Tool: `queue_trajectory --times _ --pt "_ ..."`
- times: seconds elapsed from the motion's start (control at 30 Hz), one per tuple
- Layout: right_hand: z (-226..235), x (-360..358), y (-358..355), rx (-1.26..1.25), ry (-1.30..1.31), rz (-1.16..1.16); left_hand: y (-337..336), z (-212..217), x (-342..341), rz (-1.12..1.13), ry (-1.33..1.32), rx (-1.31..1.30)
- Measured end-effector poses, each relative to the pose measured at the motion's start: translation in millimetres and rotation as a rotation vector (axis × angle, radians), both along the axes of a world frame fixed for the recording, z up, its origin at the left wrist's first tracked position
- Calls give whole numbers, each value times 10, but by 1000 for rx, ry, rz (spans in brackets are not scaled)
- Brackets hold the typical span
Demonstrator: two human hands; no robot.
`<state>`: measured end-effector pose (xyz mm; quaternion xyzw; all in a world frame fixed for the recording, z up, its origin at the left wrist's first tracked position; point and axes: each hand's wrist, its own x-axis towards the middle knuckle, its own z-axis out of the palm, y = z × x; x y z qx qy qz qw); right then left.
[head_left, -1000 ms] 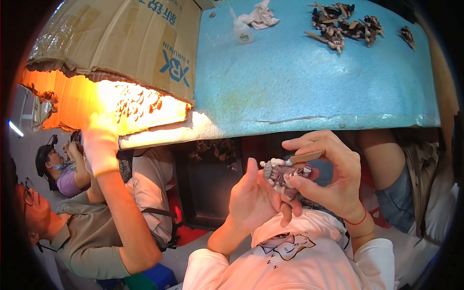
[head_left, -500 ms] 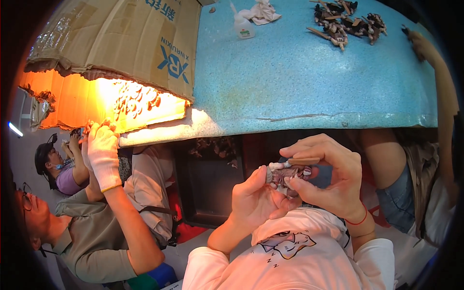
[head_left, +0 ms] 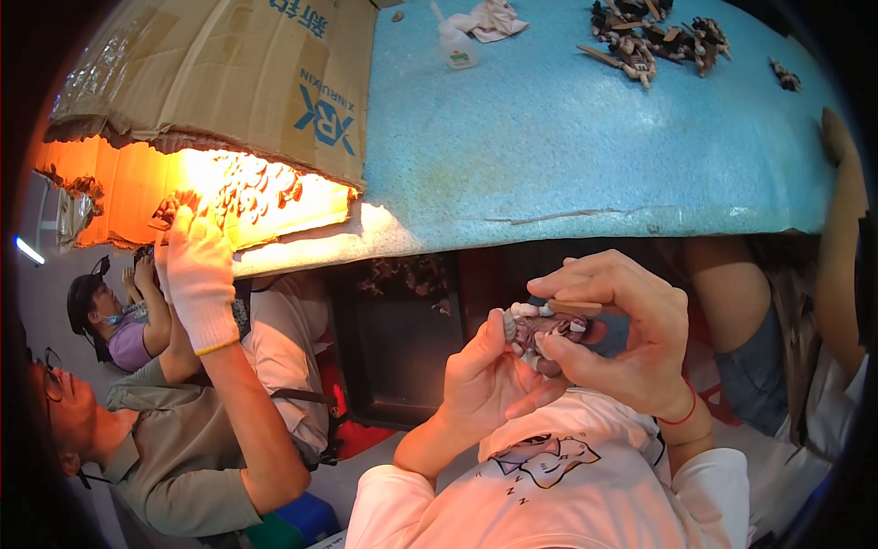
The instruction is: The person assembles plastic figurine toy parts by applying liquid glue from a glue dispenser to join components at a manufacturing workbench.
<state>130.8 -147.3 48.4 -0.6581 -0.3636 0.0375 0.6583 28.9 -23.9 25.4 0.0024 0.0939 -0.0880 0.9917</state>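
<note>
Close in front of my chest I hold a small painted figurine point(head_left: 530, 336) in brown and pale tones, with a flat tan piece point(head_left: 576, 308) sticking out along its upper side. My left hand point(head_left: 476, 375) grips its left end between thumb and fingers. My right hand point(head_left: 636, 343) closes round the other end, its thumb pressed on the figurine's front and its fingers arched over the top. Parts of the figurine are hidden behind my fingers.
A blue-covered table point(head_left: 567, 156) carries several similar figurines point(head_left: 631, 59), a squeeze bottle point(head_left: 457, 48) and a white cloth point(head_left: 494, 20). Left stands a cardboard box point(head_left: 219, 73) with lit small parts inside. Below is a black tray point(head_left: 384, 366). Co-workers sit either side, one wearing a white glove point(head_left: 201, 284).
The gloved co-worker's hand has moved further toward the lit box. At the right, another person's hand has drawn back, leaving a small dark piece on the table. My grip looks nearly unchanged.
</note>
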Motion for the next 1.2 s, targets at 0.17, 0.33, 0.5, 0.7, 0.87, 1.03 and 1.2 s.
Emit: queue_trajectory --times 0.17,0.33,0.5,0.7,0.87,1.03,1.2 --pt "-9 23 8 12 -35 -21 27 -38 20 -43 -89 -33" --pt "-21 11 -19 0 -67 -16 6 30 16 -5 -21 57" --pt "26 -55 -83 -42 53 28 -20 13 -45 94 -67 444" --pt "37 -156 -176 40 420 135 -26 19 -30 338 -238 1255" --pt "91 -250 -123 212 602 215 2 13 -27 448 -352 1520" --pt "39 -251 -55 200 603 342 17 17 -6 608 -439 1854" --pt "6 -229 -37 217 659 402 14 19 -24 650 -439 1964"
